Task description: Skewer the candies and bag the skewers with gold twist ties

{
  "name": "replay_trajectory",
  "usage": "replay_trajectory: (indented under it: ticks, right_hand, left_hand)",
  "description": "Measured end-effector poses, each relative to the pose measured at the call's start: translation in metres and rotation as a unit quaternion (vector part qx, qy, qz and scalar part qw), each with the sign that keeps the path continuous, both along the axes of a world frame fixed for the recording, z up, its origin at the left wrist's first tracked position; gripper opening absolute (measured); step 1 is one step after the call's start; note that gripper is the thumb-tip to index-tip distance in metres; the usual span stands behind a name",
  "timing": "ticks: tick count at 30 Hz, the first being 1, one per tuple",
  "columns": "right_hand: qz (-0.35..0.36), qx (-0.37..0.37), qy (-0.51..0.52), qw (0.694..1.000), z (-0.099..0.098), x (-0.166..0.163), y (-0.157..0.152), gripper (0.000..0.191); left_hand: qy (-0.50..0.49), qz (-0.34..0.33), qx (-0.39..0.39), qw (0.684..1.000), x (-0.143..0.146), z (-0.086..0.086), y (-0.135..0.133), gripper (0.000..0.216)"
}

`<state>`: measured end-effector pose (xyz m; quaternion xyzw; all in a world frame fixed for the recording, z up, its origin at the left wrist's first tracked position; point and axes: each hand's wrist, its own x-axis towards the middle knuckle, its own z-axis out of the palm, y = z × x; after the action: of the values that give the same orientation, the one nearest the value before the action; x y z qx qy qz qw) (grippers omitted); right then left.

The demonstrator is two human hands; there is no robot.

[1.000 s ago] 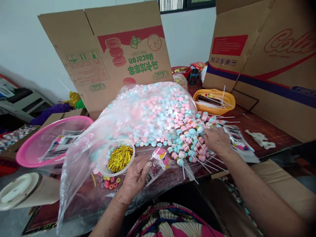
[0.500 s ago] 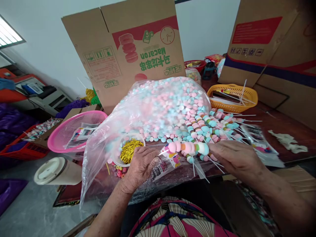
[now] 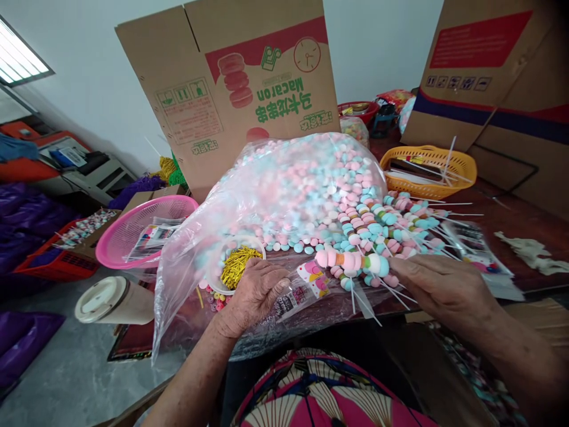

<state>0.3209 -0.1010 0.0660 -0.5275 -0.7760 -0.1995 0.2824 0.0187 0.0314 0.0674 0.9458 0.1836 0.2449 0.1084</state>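
My right hand (image 3: 438, 284) is closed on the stick end of a marshmallow skewer (image 3: 351, 261). Pink, white, green and blue pieces are threaded along it, pointing left. My left hand (image 3: 260, 290) has its fingers pressed together just left of the skewer's tip; what they hold, if anything, is hidden. A clear printed bag (image 3: 313, 281) lies beside those fingers, under the skewer. Behind the left wrist stands a round tub (image 3: 216, 290) of gold twist ties (image 3: 240, 267). Finished skewers (image 3: 373, 228) lie piled beyond my right hand.
A large clear plastic sack (image 3: 284, 178) of pink and blue marshmallows fills the table's middle. Around it are a pink basket (image 3: 109, 237), a lidded cup (image 3: 120, 302), a yellow basket (image 3: 462, 172) with sticks, printed bags (image 3: 484, 255) and a tall cardboard box (image 3: 178, 65).
The skewer has shifted slightly right, away from my left fingers; its pale tip, visible before beside them, no longer shows. The whole view has also shifted slightly.
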Motion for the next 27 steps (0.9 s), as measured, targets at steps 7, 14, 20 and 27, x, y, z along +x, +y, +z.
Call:
replay_trajectory:
  ticks: [7,14,20,27]
  right_hand:
    - [0.01,0.014,-0.011,1.0,-0.012,0.005,-0.01,0.026]
    - [-0.035,0.037,0.058,0.997,-0.004,0.002,-0.014,0.022]
    - [0.021,0.007,0.078,0.997,-0.018,-0.01,-0.011,0.027]
    - [0.031,-0.054,0.036,0.997,-0.028,0.003,-0.017,0.031]
  left_hand:
    - [0.025,0.033,-0.023,0.999,-0.002,0.0,0.002,0.027]
    - [-0.033,-0.015,-0.028,0.999,0.002,0.001,-0.002,0.023]
    - [-0.064,-0.016,-0.073,0.995,0.001,0.002,-0.005,0.024]
    - [0.053,-0.025,-0.065,0.996,0.003,0.013,-0.002,0.027]
